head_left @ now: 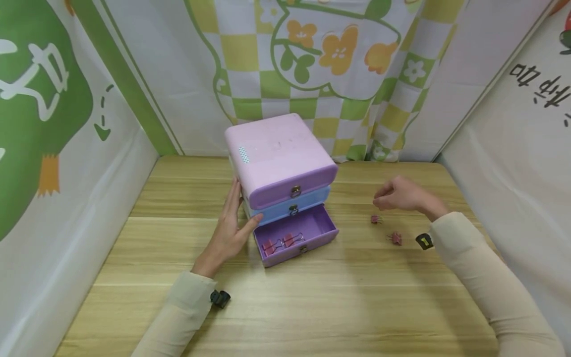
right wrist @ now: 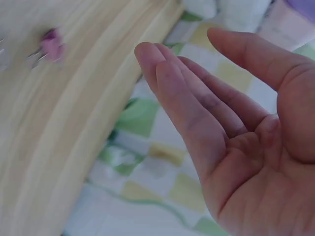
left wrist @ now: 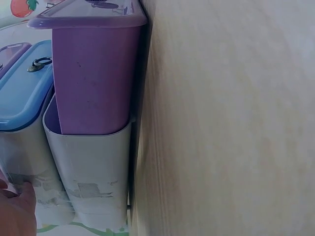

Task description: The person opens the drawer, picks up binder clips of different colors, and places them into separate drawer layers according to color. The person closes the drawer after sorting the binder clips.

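A small drawer cabinet point(head_left: 278, 144) with a pink top stands on the table, its purple bottom drawer point(head_left: 323, 220) pulled out. Inside that drawer lie pink binder clips point(head_left: 291, 240) with silver wire handles. My left hand point(head_left: 223, 240) rests against the cabinet's left side, its thumb near the blue middle drawer's point(head_left: 274, 214) front corner. To the right, my right hand point(head_left: 401, 194) hovers above the table with nothing in it; in the right wrist view, thumb and fingers point(right wrist: 189, 105) are apart. Just below it lie two more pink clips, a nearer one point(head_left: 395, 238) and a farther one point(head_left: 376, 219).
The wooden table point(head_left: 339, 307) ends at a checkered, flowered curtain point(head_left: 276, 87) behind the cabinet. Printed white panels point(head_left: 513, 144) flank it on both sides. A dark wrist strap piece point(head_left: 220, 298) shows at the left cuff, another point(head_left: 424, 241) at the right.
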A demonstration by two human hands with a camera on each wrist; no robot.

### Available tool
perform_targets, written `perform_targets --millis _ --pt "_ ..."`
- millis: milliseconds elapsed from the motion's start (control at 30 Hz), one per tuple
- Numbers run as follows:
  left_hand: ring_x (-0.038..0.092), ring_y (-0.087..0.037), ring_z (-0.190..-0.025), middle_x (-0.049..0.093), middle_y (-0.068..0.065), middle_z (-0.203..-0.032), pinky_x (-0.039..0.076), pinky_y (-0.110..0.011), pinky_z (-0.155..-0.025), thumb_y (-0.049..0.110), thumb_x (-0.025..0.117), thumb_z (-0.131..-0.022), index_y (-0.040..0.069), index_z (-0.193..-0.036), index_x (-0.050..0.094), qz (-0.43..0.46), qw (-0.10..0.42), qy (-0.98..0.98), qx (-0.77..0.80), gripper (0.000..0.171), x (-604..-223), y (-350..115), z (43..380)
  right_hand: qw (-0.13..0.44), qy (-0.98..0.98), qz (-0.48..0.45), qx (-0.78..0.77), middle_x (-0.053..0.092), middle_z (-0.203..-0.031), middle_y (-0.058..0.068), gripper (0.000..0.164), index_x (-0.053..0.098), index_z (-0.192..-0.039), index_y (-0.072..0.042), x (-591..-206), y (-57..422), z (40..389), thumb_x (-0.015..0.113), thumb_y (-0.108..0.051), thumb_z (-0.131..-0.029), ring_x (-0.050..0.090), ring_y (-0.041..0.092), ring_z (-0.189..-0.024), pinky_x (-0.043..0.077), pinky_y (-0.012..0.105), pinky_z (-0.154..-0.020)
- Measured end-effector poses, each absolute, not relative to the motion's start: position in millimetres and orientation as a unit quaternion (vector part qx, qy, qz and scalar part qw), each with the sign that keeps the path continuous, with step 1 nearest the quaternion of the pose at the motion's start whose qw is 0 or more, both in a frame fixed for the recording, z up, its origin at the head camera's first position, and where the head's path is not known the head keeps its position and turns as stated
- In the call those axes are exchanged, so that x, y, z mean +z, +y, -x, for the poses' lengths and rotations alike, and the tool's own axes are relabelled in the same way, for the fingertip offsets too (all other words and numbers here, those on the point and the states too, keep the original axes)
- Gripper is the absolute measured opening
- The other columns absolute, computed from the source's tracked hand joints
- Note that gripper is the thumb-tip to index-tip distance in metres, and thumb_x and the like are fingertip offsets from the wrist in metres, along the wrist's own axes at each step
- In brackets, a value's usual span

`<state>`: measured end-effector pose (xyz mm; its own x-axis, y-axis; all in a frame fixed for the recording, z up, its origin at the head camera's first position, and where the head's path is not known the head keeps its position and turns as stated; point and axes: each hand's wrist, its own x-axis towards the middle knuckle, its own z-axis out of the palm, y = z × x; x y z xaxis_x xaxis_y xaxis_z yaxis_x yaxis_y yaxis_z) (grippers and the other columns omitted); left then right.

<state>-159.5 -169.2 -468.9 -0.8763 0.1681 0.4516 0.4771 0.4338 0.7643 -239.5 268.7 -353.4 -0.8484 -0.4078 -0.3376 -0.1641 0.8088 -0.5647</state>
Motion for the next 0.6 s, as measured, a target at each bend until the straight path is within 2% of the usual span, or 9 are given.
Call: perform_targets --millis 167,300,500,600 --pt "0.010 -0.033 -0.166 -0.003 -0.009 -0.180 0.030 -0.054 -0.132 0.019 0.066 -0.102 0.014 -0.171 -0.001 0.196 0.158 -0.832 -0.495 0.096 -468 -169 160 0.236 0.926 0.126 -0.266 0.077 -0.116 0.026 0.037 0.072 -0.122 0.011 -371 288 244 0.067 -0.019 -0.100 0.077 0.038 -0.105 0.065 0.051 -0.096" --pt "0.010 -0.032 -0.166 -0.004 -0.008 -0.180 0.030 -0.054 -0.132 0.022 0.066 -0.102 0.016 -0.171 -0.001 0.193 0.154 -0.834 -0.493 0.096 -469 -170 159 0.243 0.925 0.106 -0.271 0.080 -0.109 0.023 0.032 0.075 -0.116 0.009 -387 297 246 0.068 -0.017 -0.099 0.079 0.035 -0.101 0.067 0.047 -0.093" --pt "0.010 -0.032 -0.167 -0.005 -0.007 -0.180 0.029 -0.054 -0.132 0.024 0.066 -0.102 0.018 -0.171 -0.002 0.197 0.154 -0.833 -0.494 0.096 -469 -171 160 0.248 0.918 0.094 -0.295 0.078 -0.111 0.026 0.026 0.077 -0.108 0.011 -407 299 248 0.070 -0.011 -0.096 0.079 0.034 -0.097 0.067 0.045 -0.091" --pt "0.010 -0.033 -0.166 -0.004 -0.008 -0.180 0.029 -0.053 -0.133 0.022 0.066 -0.102 0.017 -0.171 -0.002 0.202 0.158 -0.831 -0.493 0.097 -469 -170 161 0.248 0.916 0.099 -0.298 0.079 -0.109 0.026 0.025 0.077 -0.107 0.011 -415 298 250 0.070 -0.009 -0.096 0.080 0.028 -0.092 0.068 0.041 -0.087"
